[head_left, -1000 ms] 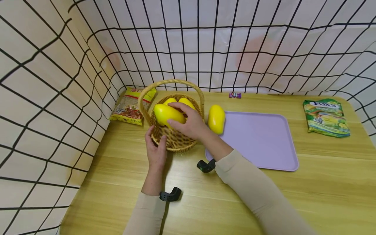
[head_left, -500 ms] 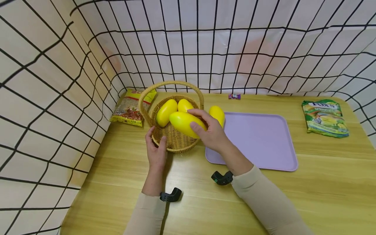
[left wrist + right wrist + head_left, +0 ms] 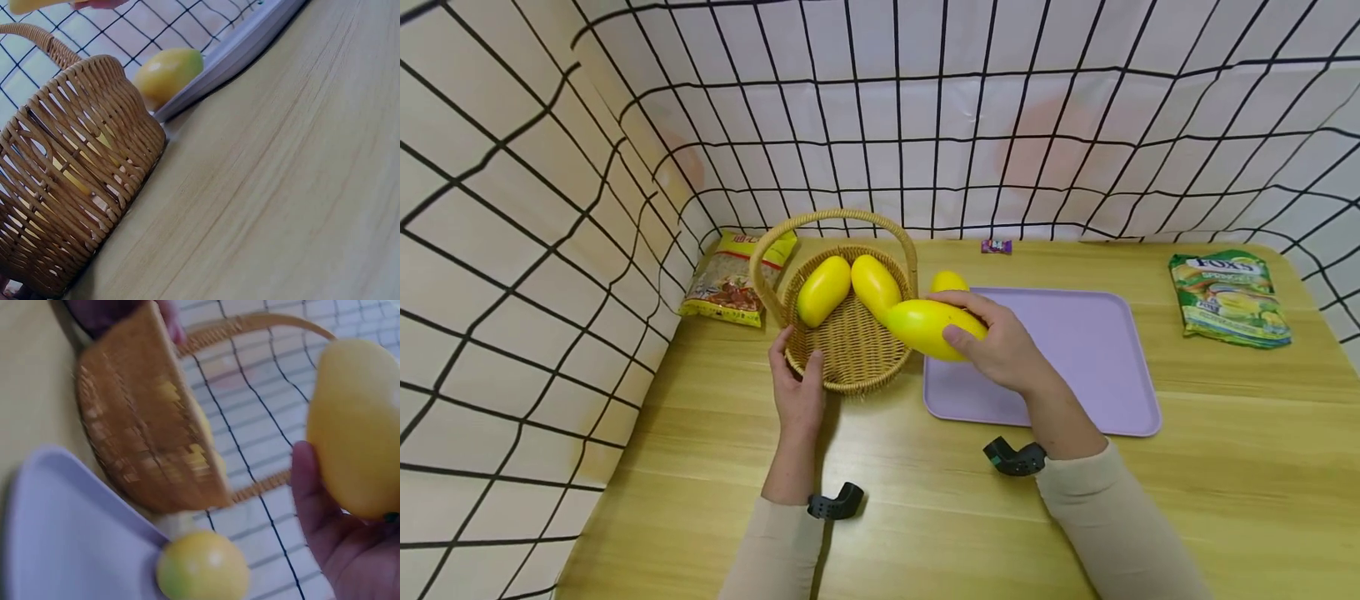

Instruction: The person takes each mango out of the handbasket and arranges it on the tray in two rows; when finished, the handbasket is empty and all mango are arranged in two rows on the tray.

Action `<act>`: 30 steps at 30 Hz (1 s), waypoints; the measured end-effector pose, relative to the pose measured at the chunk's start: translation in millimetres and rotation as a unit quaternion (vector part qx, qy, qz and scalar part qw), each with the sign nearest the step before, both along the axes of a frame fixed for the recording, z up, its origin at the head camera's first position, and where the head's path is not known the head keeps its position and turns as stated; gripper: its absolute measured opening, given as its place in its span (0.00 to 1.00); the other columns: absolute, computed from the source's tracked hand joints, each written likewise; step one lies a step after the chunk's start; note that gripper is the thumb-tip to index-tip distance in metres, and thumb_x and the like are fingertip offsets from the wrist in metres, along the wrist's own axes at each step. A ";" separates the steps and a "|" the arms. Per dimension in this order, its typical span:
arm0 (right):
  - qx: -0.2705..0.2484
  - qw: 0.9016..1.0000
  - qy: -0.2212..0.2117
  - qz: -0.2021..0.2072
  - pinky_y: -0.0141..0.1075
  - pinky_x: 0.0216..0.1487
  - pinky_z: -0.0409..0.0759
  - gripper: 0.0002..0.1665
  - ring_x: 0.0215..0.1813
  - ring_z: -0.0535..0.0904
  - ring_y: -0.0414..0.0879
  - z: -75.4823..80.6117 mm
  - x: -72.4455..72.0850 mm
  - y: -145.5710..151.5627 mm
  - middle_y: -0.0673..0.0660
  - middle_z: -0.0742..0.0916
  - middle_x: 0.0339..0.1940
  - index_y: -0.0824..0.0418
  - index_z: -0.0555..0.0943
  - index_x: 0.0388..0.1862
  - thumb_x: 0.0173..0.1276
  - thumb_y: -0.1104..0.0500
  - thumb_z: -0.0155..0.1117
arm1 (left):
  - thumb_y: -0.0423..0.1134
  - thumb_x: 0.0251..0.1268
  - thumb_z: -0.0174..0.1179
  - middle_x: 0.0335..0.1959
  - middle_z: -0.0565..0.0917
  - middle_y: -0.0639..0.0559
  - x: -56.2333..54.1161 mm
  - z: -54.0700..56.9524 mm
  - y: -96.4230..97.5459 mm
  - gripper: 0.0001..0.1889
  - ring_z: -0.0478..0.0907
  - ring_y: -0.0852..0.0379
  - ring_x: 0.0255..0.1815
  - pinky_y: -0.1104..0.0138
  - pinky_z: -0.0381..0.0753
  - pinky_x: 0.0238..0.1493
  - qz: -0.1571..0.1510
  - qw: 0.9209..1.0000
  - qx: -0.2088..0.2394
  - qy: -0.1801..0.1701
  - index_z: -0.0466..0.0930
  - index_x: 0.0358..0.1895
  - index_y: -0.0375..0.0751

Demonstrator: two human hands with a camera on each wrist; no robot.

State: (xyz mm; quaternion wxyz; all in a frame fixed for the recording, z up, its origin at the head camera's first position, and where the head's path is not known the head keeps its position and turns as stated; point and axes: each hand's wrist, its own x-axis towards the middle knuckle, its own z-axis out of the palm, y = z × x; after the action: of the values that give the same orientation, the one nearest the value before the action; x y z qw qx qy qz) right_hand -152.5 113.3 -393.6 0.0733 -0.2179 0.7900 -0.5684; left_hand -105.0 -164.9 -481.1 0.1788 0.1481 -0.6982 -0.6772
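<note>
In the head view my right hand (image 3: 1003,342) grips a yellow mango (image 3: 925,327) from the side, holding it up over the near left part of the lilac tray (image 3: 1075,367). The right wrist view shows that mango (image 3: 356,425) large, with the thumb against it. My left hand (image 3: 797,392) holds the near left side of the wicker basket (image 3: 857,350) by its rim. Two mangoes, a left one (image 3: 824,290) and a right one (image 3: 876,287), lie inside the basket. Another mango (image 3: 950,282), partly hidden behind the held one, rests at the tray's far left corner.
A yellow food bag (image 3: 730,279) lies left of the basket, whose tall arched handle (image 3: 835,214) stands up. A small purple sweet (image 3: 997,247) lies near the back edge. At the right is a green Fox's bag (image 3: 1230,298). Gridded cloth walls enclose the table's back and sides.
My right hand has lifted the mango out of the basket and carried it right, over the tray's edge. The left hand has kept its place on the basket.
</note>
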 end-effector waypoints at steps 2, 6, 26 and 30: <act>0.015 1.000 -0.010 0.004 0.40 0.45 0.76 0.27 0.50 0.74 0.53 0.5 -1.9 9.6 0.59 0.81 0.62 0.52 0.78 0.68 0.71 0.51 0.65 | 0.36 0.73 0.56 0.80 0.59 0.46 0.2 0.1 0.1 0.29 0.54 0.48 0.83 0.52 0.56 0.82 0.001 1.000 -0.002 -0.005 0.61 0.75 0.45; 0.023 0.999 -0.028 -0.013 0.38 0.49 0.77 0.29 0.54 0.74 0.54 3.4 -4.5 25.3 0.57 0.79 0.64 0.55 0.77 0.66 0.67 0.57 0.70 | 0.36 0.73 0.56 0.80 0.60 0.46 -0.2 0.3 0.4 0.29 0.57 0.48 0.82 0.52 0.58 0.81 0.002 1.000 0.005 -0.002 0.62 0.74 0.46; -0.084 0.985 -0.022 -0.148 0.23 0.46 0.82 0.36 0.50 0.74 0.46 -4.3 -18.5 96.5 0.48 0.74 0.57 0.56 0.64 0.75 0.71 0.63 0.65 | 0.37 0.72 0.56 0.79 0.61 0.47 2.2 -0.2 0.8 0.29 0.61 0.47 0.79 0.51 0.62 0.79 0.009 1.000 0.002 -0.015 0.62 0.74 0.49; -0.185 0.967 -0.029 -0.170 0.21 0.49 0.81 0.36 0.49 0.78 0.41 -6.3 -20.2 105.8 0.49 0.79 0.55 0.58 0.64 0.71 0.68 0.69 0.68 | 0.38 0.72 0.57 0.79 0.61 0.48 2.6 0.9 1.3 0.28 0.60 0.49 0.79 0.53 0.60 0.79 0.009 1.000 -0.003 -0.018 0.63 0.74 0.51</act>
State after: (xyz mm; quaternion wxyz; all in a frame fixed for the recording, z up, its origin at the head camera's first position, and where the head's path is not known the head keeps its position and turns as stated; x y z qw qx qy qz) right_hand -172.7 219.1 -399.8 -0.0426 -0.0737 0.6938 -0.7151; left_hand -102.4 -163.6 -480.2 0.1729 0.1662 -0.7023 -0.6703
